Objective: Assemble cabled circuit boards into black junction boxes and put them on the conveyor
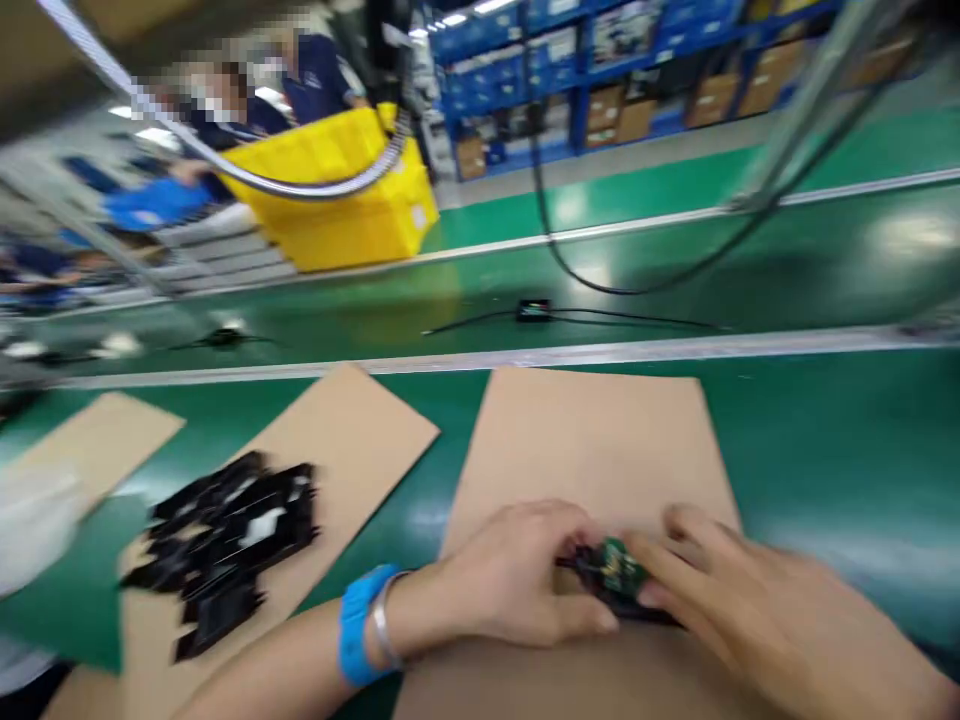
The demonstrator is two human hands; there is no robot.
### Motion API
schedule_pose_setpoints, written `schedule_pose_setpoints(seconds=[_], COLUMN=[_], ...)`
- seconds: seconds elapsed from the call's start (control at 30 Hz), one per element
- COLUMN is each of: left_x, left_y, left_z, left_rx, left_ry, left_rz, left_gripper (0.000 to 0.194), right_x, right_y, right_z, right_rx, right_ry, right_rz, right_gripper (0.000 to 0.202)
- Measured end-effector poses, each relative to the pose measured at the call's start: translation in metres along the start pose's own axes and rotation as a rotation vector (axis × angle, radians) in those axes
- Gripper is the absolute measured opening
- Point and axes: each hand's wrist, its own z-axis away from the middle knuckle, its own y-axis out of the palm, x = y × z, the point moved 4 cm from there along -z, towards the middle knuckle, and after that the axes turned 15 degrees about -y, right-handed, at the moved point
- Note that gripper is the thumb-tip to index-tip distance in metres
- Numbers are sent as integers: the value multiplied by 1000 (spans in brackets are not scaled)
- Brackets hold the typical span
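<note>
Both hands meet over a cardboard sheet (592, 440) on the green bench. My left hand (525, 575), with a blue band and a metal bracelet at its wrist, is closed on the left end of a black plastic housing (626, 604). A small green circuit board (619, 568) sits at the housing, partly hidden by fingers. My right hand (720, 590) has its fingers bent against the board and the housing's right end. Whether the board is seated in the housing I cannot tell; the picture is blurred.
Several black plastic parts (240, 530) lie piled on another cardboard sheet (375, 430) at left. A yellow bin (345, 190) stands beyond the bench rail. A black cable (551, 230) hangs down ahead. A small black box (533, 310) with wires lies behind the rail. People work at far left.
</note>
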Motion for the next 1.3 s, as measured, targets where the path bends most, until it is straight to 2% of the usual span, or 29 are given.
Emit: schedule_pose_setpoints(seconds=[0.07,0.17,0.3,0.43,0.73,0.93,1.13,1.3], left_x=[7,9,6,8,13,15,13,14], left_y=[-3,6,16,22,29,27,29,19], left_z=[-6,-12,-11,-7,-6,-7,-6,-6], left_rx=[-65,-23,41,15,-59,-42,-22,51], left_ry=[9,16,0,35,103,110,102,66], left_rz=[-65,-156,-238,-265,-298,-296,-308,-202], left_gripper=[60,73,51,36,49,51,55,53], right_x=[-3,-4,2,3,2,-4,0,0], right_y=[-8,-5,3,7,7,8,10,9], right_z=[3,-5,-7,-2,2,-2,-9,-15], right_rx=[158,287,347,362,366,336,296,286], right_ry=[32,58,37,13,24,63,69,54], right_rz=[131,164,86,70,-44,-167,-64,-126], right_gripper=[22,18,19,18,9,10,9,11])
